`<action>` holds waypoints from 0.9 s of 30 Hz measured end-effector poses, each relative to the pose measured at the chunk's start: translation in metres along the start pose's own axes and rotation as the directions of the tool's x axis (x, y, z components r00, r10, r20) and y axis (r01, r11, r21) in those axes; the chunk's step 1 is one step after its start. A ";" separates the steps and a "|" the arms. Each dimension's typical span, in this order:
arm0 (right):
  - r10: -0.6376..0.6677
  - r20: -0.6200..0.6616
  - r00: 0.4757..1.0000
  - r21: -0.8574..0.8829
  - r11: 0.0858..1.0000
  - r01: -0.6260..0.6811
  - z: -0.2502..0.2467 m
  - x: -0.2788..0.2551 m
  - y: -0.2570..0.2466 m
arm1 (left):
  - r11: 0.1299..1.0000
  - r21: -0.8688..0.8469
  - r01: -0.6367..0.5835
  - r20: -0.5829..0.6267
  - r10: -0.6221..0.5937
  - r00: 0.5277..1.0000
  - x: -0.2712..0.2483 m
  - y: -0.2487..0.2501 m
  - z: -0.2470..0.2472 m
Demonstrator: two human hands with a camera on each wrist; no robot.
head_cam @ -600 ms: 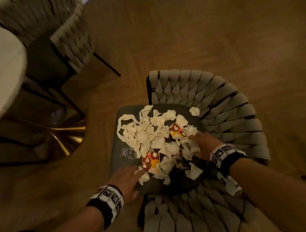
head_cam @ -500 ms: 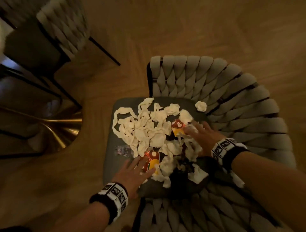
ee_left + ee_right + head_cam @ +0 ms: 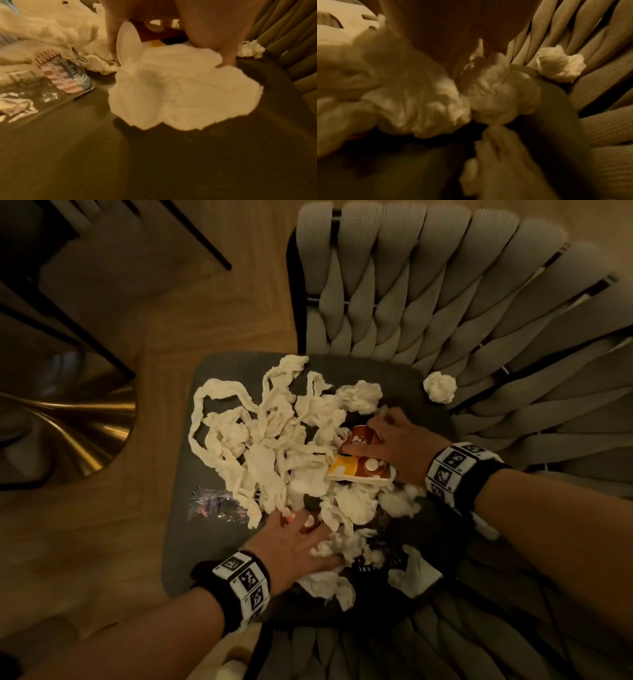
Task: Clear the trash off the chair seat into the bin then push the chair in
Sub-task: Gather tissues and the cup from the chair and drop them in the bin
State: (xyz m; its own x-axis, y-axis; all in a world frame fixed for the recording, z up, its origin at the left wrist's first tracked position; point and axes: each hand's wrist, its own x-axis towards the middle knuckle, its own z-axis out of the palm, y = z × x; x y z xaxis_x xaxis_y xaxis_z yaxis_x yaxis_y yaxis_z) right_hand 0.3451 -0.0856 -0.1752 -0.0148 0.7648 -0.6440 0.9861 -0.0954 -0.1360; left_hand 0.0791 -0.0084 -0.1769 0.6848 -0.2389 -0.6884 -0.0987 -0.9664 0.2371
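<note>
On the dark chair seat (image 3: 178, 508), the clear wrapper (image 3: 215, 505) lies at the left edge of the tissue pile (image 3: 260, 446). Your left hand (image 3: 294, 546) lies on the near side of the pile, its fingers around a crushed paper cup (image 3: 135, 44). Your right hand (image 3: 397, 443) presses a second red cup (image 3: 363, 463) at the pile's right side; its grip I cannot tell. One tissue ball (image 3: 440, 386) sits apart, behind the pile.

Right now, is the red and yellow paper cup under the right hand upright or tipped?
Tipped and crushed: the red and yellow paper cup lies flattened on its side among the crumpled tissues, under the right hand.
</note>
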 end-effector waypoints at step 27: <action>0.478 -0.039 0.877 0.460 0.788 -0.409 0.040 -0.031 -0.016 | 0.609 -0.595 0.525 -0.255 -0.762 0.595 -0.053 -0.108 -0.115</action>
State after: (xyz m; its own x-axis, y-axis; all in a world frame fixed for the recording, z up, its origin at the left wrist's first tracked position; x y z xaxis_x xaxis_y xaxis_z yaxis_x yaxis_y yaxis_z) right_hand 0.3227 -0.1331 -0.1827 0.4649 0.6505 -0.6006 0.7072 -0.6809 -0.1901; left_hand 0.1359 0.1194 -0.0871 0.6668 0.6182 -0.4162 0.7287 -0.6578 0.1904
